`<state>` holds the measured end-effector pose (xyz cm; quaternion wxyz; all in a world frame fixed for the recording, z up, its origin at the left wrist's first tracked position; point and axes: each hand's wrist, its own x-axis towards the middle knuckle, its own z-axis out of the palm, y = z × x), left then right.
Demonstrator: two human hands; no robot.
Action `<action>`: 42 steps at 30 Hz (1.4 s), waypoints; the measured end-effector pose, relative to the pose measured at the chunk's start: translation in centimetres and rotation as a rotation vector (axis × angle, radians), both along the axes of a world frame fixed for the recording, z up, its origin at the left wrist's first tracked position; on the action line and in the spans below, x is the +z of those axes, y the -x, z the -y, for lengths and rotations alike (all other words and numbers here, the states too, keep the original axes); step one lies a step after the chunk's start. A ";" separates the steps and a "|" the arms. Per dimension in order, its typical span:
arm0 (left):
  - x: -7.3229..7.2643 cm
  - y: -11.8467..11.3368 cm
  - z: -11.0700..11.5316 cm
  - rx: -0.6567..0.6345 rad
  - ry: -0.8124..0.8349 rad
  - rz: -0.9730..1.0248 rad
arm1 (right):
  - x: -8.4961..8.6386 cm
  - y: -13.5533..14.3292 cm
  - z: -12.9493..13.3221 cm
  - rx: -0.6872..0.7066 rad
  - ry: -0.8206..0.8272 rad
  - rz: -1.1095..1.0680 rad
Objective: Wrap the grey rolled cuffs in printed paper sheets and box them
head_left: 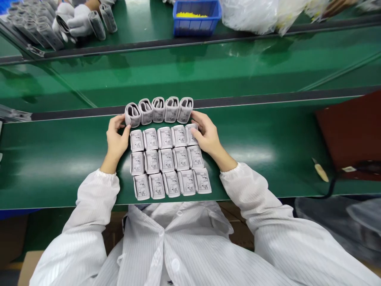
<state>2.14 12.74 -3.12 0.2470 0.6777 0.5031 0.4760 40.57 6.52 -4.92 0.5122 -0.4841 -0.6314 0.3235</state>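
Several rolled grey cuffs (158, 110) stand on edge in a back row, their coiled ends facing up. My left hand (117, 137) has its thumb and fingers curled against the left end cuff (132, 115). At the opposite end, my right hand (207, 133) presses its bent fingers against the right end cuff (185, 110). Its thumb reaches over a flat cuff in the row in front. Three rows of flat-lying cuffs (166, 160), printed with line drawings, sit close together nearer my body. The right hand's lower fingers are partly hidden.
A small knife (320, 170) with a pale handle lies at the right, beside a brown board (354, 135). Across the green bench, a co-worker's gloved hands (77, 20) handle more cuffs. A blue bin (196, 26) with yellow pieces and plastic bags (251, 16) stand at the back.
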 end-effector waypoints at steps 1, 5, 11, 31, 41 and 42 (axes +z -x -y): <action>-0.1 0.0 -0.1 0.007 -0.008 -0.024 | -0.1 0.1 0.0 0.000 -0.008 0.000; 0.3 -0.2 0.2 0.126 -0.061 -0.081 | 0.2 0.3 0.2 -0.131 -0.027 0.061; 2.0 0.7 1.3 -0.182 -0.005 -0.309 | 1.0 0.2 0.6 -0.234 -0.006 0.218; 2.0 -1.0 2.4 -0.152 -0.287 -0.056 | 0.1 0.4 1.2 -0.185 0.035 -0.009; 2.3 -1.3 2.6 -0.120 -0.280 -0.078 | -0.2 0.3 1.2 -0.208 0.054 0.011; 2.3 -1.3 2.7 -0.109 -0.257 -0.087 | -0.1 0.3 1.2 -0.208 0.059 0.012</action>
